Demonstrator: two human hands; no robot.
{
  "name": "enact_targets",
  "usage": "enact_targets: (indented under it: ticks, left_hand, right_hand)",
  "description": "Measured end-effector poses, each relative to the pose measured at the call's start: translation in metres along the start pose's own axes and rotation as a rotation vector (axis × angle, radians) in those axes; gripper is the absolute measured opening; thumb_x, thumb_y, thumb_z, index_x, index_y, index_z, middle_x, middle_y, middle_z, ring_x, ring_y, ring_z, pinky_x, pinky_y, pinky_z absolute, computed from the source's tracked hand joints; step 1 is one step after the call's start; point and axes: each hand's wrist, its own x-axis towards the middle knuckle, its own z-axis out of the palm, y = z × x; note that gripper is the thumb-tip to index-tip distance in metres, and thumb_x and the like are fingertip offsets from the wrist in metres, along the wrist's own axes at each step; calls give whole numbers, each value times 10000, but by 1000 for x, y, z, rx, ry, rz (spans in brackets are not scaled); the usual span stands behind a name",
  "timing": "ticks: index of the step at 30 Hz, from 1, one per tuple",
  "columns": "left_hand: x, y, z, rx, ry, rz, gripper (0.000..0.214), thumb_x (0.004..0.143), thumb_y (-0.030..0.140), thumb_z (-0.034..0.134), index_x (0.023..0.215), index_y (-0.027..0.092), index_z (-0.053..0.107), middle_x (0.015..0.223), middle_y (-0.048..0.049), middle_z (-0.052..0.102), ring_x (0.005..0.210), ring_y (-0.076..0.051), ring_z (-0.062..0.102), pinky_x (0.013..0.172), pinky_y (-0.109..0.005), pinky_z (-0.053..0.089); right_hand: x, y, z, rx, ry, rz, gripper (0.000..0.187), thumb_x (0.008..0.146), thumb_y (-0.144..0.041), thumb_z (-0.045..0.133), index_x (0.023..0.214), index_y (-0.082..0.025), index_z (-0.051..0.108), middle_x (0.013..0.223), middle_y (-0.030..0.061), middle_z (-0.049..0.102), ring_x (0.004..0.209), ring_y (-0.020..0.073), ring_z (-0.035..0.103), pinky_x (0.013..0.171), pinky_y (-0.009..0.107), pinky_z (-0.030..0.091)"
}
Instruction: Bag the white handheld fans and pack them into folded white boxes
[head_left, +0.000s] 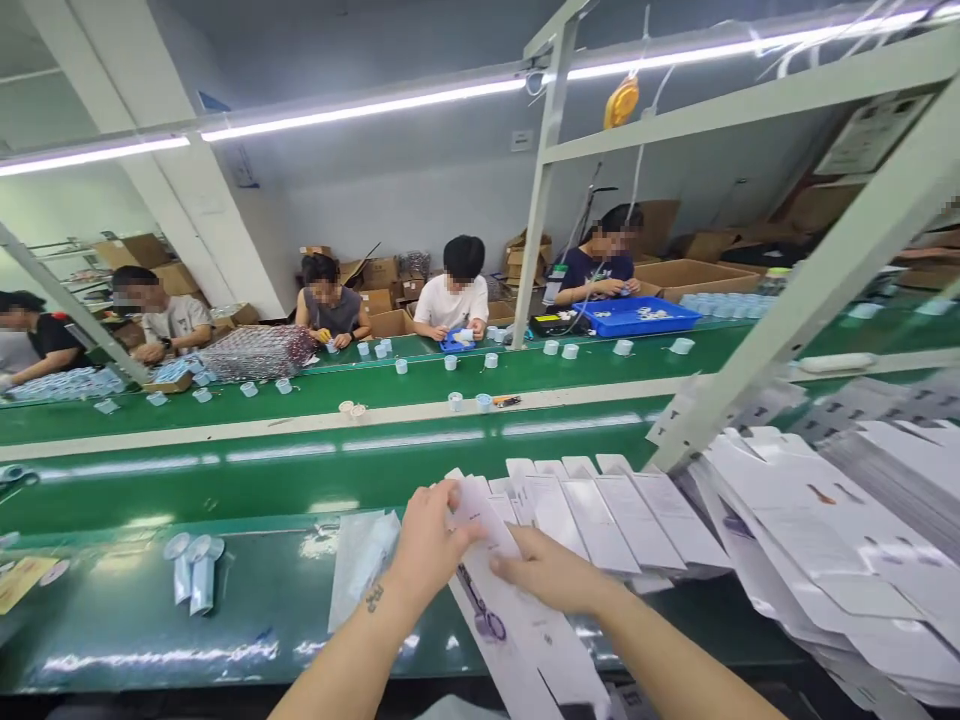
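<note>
Both hands are on a white printed carton (525,640), long and partly folded, with a picture of a purple-grey utensil on its face. My left hand (431,535) grips its upper end, fingers over the far edge and thumb on the front. From the right side, my right hand (551,570) clasps the same carton with its thumb across the front. Just beyond is a row of white cartons (607,515), leaning against one another. Left of my hands, a clear plastic bag (364,565) with something pale blue inside lies on the green table (277,610).
Light-blue scoop-like pieces (199,575) lie at left. Stacked flat cartons (817,540) fill the right side, beside a slanted white post (795,250). Small blue cups (450,363) stand along the green conveyor (360,385). Across it, several people work near a blue tray (637,318).
</note>
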Motion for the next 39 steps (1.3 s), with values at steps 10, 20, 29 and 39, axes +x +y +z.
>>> enact_targets:
  ticks: [10, 20, 29, 39]
  left_hand:
    - [-18, 21, -81, 32, -288, -127, 80, 649, 300, 784, 664, 239, 734, 829, -64, 680, 1183, -350, 517, 1008, -473, 395]
    - [-20, 11, -132, -522, -302, 41, 631, 677, 342, 820, 1269, 345, 604, 1547, -33, 383, 1478, -334, 179, 1151, -479, 236]
    - [-31, -6, -47, -1071, 61, -392, 509, 541, 101, 815, 1026, 198, 695, 1164, -102, 698, 1095, -315, 635, 879, -387, 491]
    - [-42, 6, -50, -1161, 7, -252, 415, 810, 544, 656, 998, 174, 676, 1026, -63, 666, 924, -199, 603, 779, -288, 465]
  right_hand:
    - [19, 3, 46, 490, -518, -115, 1165, 474, -660, 820, 1470, -308, 328, 1282, 58, 542, 1136, 266, 556, 901, 401, 466]
    - [51, -16, 20, 439, -565, -231, 966, 525, -366, 881, 1348, -201, 403, 1165, 93, 604, 1002, 256, 609, 790, 344, 522]
    - [36, -33, 20, -190, -180, -420, 999, 721, -404, 741, 1506, -272, 138, 1445, 161, 399, 1254, 323, 497, 1000, 502, 453]
    - [17, -61, 34, -882, 171, -638, 397, 763, -233, 659, 1151, -203, 585, 1338, 202, 436, 1017, 319, 587, 746, 439, 561]
